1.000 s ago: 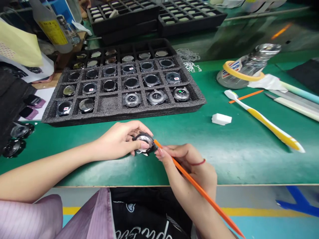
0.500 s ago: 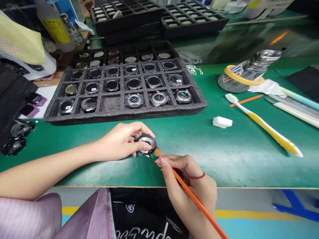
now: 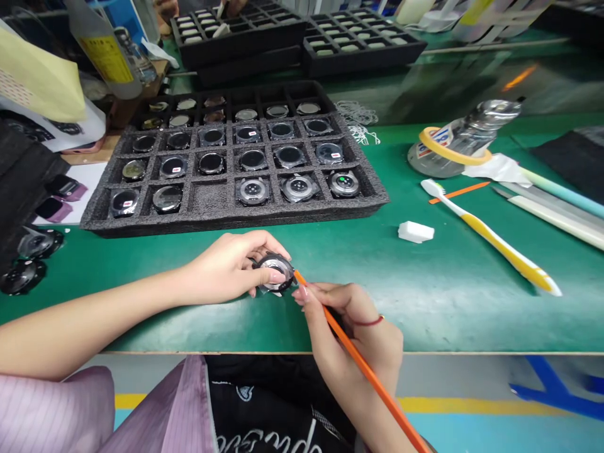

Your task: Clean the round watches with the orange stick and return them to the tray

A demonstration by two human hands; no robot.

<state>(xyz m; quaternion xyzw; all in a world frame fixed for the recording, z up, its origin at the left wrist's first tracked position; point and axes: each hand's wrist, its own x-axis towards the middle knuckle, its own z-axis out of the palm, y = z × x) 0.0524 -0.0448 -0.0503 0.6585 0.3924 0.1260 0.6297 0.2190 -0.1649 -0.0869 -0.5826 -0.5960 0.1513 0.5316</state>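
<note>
My left hand (image 3: 226, 267) is closed around a round black watch case (image 3: 274, 272), pinching it just above the green mat (image 3: 425, 283) near the front edge. My right hand (image 3: 352, 327) grips a long orange stick (image 3: 358, 358) like a pen. The stick's tip touches the right rim of the watch case. A black foam tray (image 3: 212, 217) full of several similar watch cases lies just beyond my hands, with one empty cell (image 3: 207, 195) in its front row.
A small white block (image 3: 415, 231) lies right of the tray. A yellow-and-white toothbrush (image 3: 491, 236), a short orange stick (image 3: 457, 192), a tape ring on a metal dispenser (image 3: 453, 148) and long white sticks sit at the right. More trays stand at the back; loose watch parts lie far left.
The orange stick's tip slid slightly around the case rim and my right hand shifted a little; my left hand keeps its grip. The view drifted slightly.
</note>
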